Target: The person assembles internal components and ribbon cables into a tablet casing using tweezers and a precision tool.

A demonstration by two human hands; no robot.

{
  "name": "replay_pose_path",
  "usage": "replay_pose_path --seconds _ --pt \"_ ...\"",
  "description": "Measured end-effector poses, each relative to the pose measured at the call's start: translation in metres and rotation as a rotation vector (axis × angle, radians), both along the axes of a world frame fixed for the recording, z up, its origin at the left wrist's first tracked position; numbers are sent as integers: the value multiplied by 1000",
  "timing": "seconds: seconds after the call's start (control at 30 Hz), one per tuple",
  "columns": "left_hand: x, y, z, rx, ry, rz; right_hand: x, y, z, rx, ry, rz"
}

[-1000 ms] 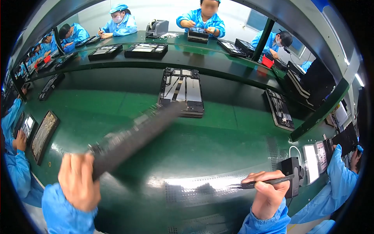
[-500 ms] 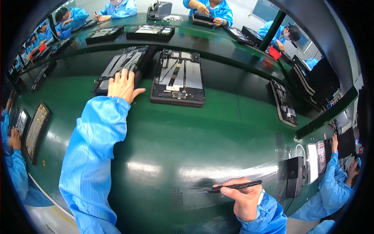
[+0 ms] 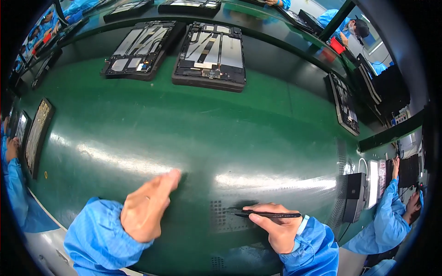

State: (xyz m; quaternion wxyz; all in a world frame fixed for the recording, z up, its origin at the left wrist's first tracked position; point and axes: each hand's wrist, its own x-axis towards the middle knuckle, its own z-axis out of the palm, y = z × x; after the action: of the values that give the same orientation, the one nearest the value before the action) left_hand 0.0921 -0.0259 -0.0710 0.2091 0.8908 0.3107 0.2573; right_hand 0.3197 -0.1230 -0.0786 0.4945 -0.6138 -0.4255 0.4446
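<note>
Tweezers point(image 3: 278, 215) pinched in our right hand point(image 3: 279, 230), left hand point(image 3: 145, 207) looks open, empty; guessing we're between devices point(image 3: 209, 55), next probably needs a left-handed reach.

this looks like an electronics workshop: ahead of the left hand point(image 3: 146, 209) and right hand point(image 3: 282, 231), flat devices point(image 3: 228, 50) with bared innards lie on a long green bench point(image 3: 138, 122), while co-workers point(image 3: 386, 218) in blue smocks point(image 3: 15, 181) work to both sides of the hands and farther ahead.
</note>
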Motion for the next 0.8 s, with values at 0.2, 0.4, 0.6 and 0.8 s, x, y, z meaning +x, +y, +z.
replay_pose_path --seconds 0.2,0.4,0.6,0.8 --pt "30 -28 -24 159 273 -276 6 -2 -4 0 -18 12" --pt "50 -33 -39 125 317 -350 23 -5 -6 -5 -71 24" --pt "70 -37 -41 122 340 -339 42 -8 -8 -35 -3 11" --pt "81 -40 -44 132 356 -327 51 -7 -11 -78 80 -49"
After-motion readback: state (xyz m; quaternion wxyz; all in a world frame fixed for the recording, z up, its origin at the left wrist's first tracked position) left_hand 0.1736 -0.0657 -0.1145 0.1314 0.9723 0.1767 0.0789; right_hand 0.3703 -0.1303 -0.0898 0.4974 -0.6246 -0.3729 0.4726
